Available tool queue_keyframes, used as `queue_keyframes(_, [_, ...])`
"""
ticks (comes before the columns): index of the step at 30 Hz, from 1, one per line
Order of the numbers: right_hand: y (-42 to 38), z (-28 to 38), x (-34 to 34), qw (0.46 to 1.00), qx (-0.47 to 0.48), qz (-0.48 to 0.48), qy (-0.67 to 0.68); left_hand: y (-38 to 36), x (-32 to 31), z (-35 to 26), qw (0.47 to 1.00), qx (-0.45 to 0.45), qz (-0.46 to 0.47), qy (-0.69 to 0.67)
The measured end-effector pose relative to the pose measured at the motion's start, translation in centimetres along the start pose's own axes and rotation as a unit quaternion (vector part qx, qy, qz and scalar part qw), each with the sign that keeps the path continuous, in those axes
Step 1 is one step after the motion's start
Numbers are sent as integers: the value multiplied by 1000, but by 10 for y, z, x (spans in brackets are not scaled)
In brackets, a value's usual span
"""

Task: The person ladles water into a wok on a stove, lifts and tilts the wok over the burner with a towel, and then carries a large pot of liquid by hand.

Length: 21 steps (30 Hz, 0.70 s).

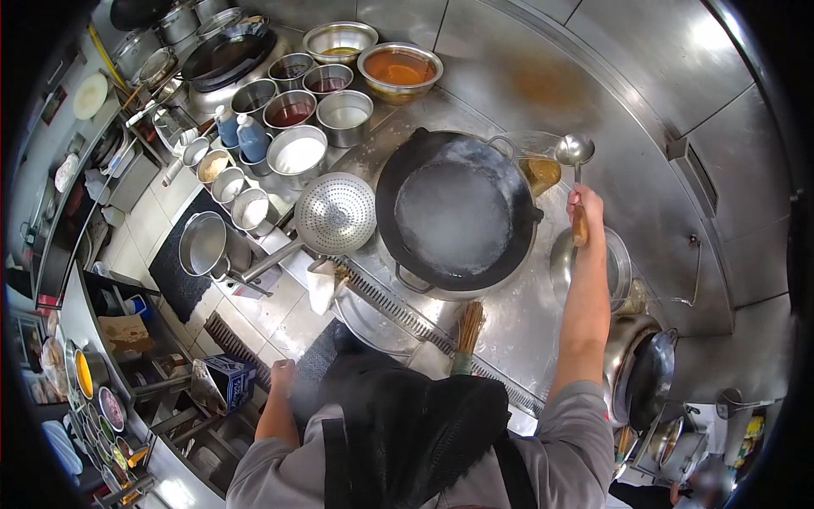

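Observation:
My right hand (585,206) is wrapped round the wooden handle of a steel ladle (576,150). The ladle's bowl points away from me, to the right of a large black wok (458,212). Steaming, cloudy liquid fills much of the wok. My left hand (282,374) hangs low at my left side with its fingers curled, and I see nothing in it. Left of the wok lies a perforated steel strainer (336,214), its long handle pointing towards the lower left. Below the wok stands a bamboo brush (469,327).
Several steel pots of sauces and powders stand at the upper left, near a bowl of orange liquid (399,73). A steel basin (563,270) is partly behind my right forearm. A second wok (651,377) sits right. Another person (710,485) is at the lower right.

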State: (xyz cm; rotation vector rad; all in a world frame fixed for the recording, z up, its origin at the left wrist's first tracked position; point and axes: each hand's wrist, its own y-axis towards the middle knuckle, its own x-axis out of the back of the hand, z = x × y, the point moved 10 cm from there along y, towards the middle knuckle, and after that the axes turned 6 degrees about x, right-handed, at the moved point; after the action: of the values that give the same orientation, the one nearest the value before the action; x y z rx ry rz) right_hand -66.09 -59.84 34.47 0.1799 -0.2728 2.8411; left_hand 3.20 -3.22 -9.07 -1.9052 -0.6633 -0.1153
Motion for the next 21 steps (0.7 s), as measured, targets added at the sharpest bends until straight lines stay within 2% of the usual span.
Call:
queue_keyframes(3, [3, -5, 13, 995, 90, -40, -30, -9, 3, 11, 1000, -1, -3, -24])
queue_keyframes(8, [-68, -20, 64, 977, 173, -112, -61, -14, -4, -2, 1000, -6, 7, 1])
queue_keyframes(9, [-86, -27, 78, 973, 168, -138, -80, -7, -11, -4, 999, -1, 41, 17])
queue_keyframes(14, [-175, -73, 146, 953, 145, -232, -128, 33, -22, -47, 994, -44, 58, 75])
queue_keyframes(17, [-222, -98, 177, 939, 125, -270, -174, 20, -29, -93, 993, -74, 60, 65])
queue_keyframes(21, [-277, -116, 185, 928, 99, -306, -188, 10, -47, -129, 986, -124, 83, 80])
